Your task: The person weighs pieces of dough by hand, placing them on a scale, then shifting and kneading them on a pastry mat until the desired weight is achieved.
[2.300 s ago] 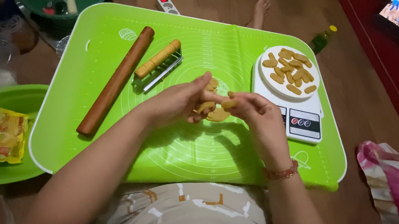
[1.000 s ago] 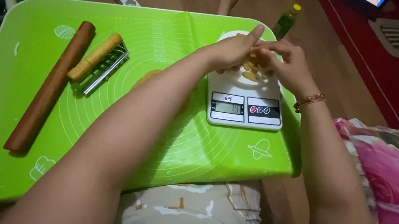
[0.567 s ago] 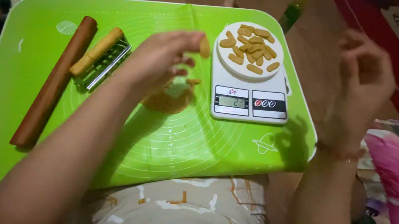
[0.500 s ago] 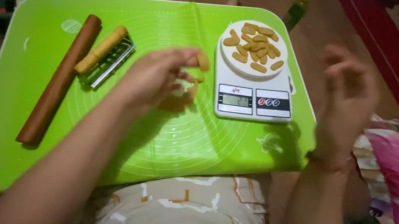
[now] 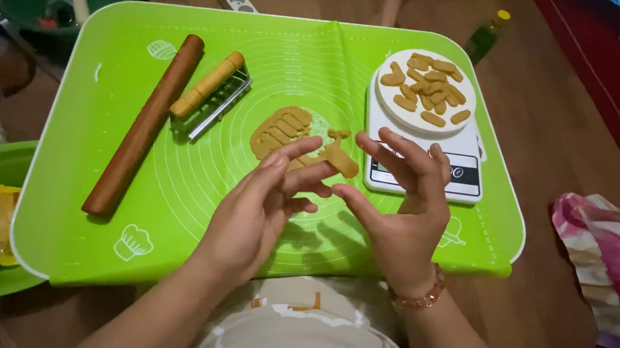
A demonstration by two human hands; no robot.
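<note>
Green and slightly rumpled, the silicone baking mat [image 5: 171, 208] covers the surface in front of the person, with wooden floor beyond its far edge. Nearest, above the mat's near edge, both hands hover: the left hand [image 5: 252, 217] pinches a short strip of tan dough [image 5: 336, 158] at its fingertips, while the right hand [image 5: 405, 201] is spread, fingers released and touching nothing. Just past them, near the mat's middle, lies the scored dough slab [image 5: 280, 131]. Toward the right edge a white kitchen scale [image 5: 429, 170] carries a round plate [image 5: 388, 104] piled with small dough pieces [image 5: 426, 87]. Toward the far left lie a toothed cutter with a pale handle [image 5: 210, 91] and a wooden rolling pin [image 5: 144, 128].

The strip looks soft and is held only at one end, so it could stretch, tear or drop if carried far. The plate is crowded; another piece might roll off its rim.
</note>
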